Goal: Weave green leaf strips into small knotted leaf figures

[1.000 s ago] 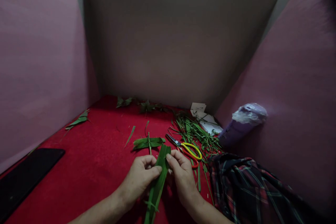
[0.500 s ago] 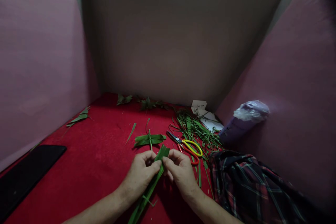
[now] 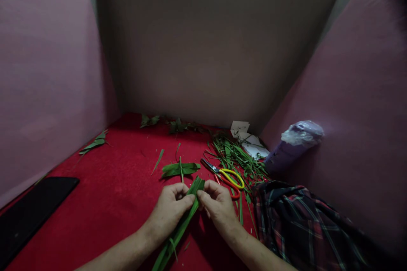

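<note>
Leaf [image 3: 182,224] between both hands [image 3: 197,199].

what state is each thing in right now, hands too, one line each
long leaf: creased lengthwise, held
left hand: pinching the leaf
right hand: pinching the leaf
scissors: lying down, unheld
plaid cloth: crumpled
purple container: tilted, plastic over its top
cut greenery: heaped loosely

"What's the left hand [image 3: 171,208] got?"
"A long green leaf [image 3: 180,230]. The right hand [image 3: 219,209] pinches it too."
"And near them?"
"Scissors [image 3: 221,172] with 1 yellow and 1 red handle, by a messy grass pile [image 3: 241,157], on the red surface [image 3: 117,203]."
</note>
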{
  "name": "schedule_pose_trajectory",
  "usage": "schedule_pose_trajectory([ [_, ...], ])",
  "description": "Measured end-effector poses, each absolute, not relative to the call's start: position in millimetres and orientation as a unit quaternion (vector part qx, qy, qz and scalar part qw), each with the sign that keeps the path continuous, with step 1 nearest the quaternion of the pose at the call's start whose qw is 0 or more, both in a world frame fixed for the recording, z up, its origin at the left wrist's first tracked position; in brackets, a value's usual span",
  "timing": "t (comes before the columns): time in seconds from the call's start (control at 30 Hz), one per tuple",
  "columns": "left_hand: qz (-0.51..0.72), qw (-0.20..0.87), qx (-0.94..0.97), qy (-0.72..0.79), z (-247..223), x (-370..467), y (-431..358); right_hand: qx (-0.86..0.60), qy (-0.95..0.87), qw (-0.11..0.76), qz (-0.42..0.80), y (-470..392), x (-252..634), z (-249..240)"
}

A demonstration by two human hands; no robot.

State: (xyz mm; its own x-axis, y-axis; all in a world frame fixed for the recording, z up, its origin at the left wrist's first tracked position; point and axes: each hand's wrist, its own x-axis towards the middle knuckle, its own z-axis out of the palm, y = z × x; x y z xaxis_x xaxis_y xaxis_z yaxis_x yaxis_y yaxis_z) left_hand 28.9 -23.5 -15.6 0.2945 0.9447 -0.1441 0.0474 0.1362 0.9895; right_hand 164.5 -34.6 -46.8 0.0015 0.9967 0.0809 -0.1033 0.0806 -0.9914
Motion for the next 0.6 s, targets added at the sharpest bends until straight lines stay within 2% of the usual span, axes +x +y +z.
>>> schedule_pose_trajectory([
  [0.47,0.342,0.624,0.508,0.485,-12,29,-28,-0.552,-0.455,0.556,0.423,-16,195,-26],
  [0.6,0.359,0.615,0.504,0.488,-14,28,-25,-0.573,-0.458,0.533,0.422,-10,202,-31],
])
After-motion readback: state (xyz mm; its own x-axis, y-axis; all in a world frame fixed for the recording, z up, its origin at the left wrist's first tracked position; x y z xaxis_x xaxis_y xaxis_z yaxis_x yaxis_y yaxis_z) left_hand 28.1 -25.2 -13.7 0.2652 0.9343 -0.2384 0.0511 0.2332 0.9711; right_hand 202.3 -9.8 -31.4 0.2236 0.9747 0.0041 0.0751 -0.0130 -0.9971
